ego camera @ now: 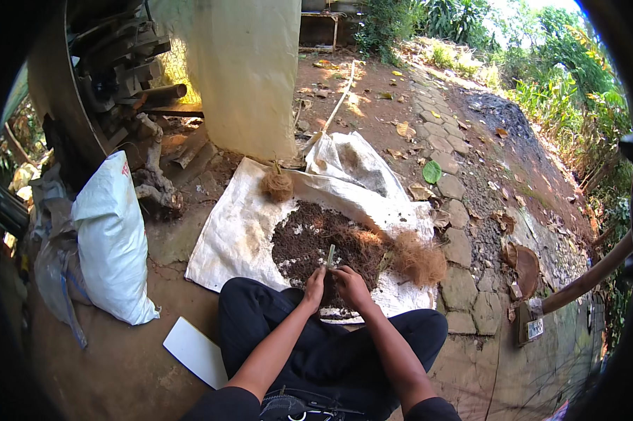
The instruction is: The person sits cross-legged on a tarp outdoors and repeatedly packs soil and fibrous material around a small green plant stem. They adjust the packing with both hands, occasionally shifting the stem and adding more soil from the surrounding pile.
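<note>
My left hand [315, 288] and my right hand [351, 287] meet in front of my crossed legs. Between their fingertips a short, pale green stem-like piece [331, 254] stands nearly upright; its lower end is hidden by the fingers. Below and beyond them, a heap of dark, crumbly soil [306, 237] mixed with white bits lies on a white woven sack [227, 231]. Brown coconut-like fibre [419, 259] forms a loose clump at the right of the heap. At the sack's far edge sits a round fibre-wrapped ball [277, 186] with a small shoot on top.
A full white sack [111, 237] stands at the left, with a white flat board [196, 351] near my left knee. Behind are a pillar [248, 79] and stacked wood [137, 68]. Stone pavers [458, 242] run along the right, beside a long-handled tool [585, 273].
</note>
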Available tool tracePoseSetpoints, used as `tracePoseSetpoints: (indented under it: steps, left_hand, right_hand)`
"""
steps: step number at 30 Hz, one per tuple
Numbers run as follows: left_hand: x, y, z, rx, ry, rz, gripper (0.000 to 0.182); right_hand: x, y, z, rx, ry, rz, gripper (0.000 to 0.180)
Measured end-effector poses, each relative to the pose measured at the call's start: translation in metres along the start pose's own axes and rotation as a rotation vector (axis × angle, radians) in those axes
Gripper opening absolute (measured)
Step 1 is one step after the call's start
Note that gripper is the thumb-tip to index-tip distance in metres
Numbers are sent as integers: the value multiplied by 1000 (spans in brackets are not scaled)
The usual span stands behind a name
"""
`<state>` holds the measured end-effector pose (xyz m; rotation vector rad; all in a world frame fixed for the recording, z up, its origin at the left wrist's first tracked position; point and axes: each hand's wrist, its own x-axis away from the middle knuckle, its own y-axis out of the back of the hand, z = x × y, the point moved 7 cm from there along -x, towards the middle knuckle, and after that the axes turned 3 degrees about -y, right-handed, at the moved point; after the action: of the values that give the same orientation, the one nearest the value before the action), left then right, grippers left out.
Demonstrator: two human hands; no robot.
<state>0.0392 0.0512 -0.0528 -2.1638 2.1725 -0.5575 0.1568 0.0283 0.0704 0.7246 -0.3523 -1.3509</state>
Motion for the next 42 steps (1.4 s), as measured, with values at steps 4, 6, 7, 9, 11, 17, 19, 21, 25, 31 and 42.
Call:
tracePoseSetpoints:
  steps: [4,6,7,9,11,17,19,21,25,31,42]
  left_hand:
    - [6,-2,-13,-59,-79,4,38]
    - [8,-4,-16,-50,-76,11,34]
    - [8,-5,-20,-62,-98,11,34]
    - [10,-5,-22,-98,-114,7,35]
    - [11,-6,-22,-158,-115,51,37]
    - [11,-9,-20,-109,-128,59,36]
    - [10,-12,-18,16,-83,75,34]
    - [10,-12,-10,186,59,68,32]
    - [15,-17,-26,59,-99,135,26]
    - [13,-5,-25,216,56,22,20]
    - [-7,5,0,627,291,-65,46]
  right_hand:
    - [0,1,1,-7,-4,-7,34]
    - [-1,5,-3,-87,-45,-24,33]
    - [-4,8,-5,-76,-46,-42,34]
    - [-4,13,-8,-58,-52,-71,37]
    - [-4,14,-8,-53,-43,-69,38]
    - [-3,12,-5,-57,-20,-47,39]
    - [-3,13,-7,-51,-33,-43,39]
    - [-3,12,-11,-52,-53,-41,39]
    - [-5,11,-22,-123,-132,-66,39]
    - [0,19,-38,64,-206,-110,35]
    - [19,-52,-57,370,70,280,35]
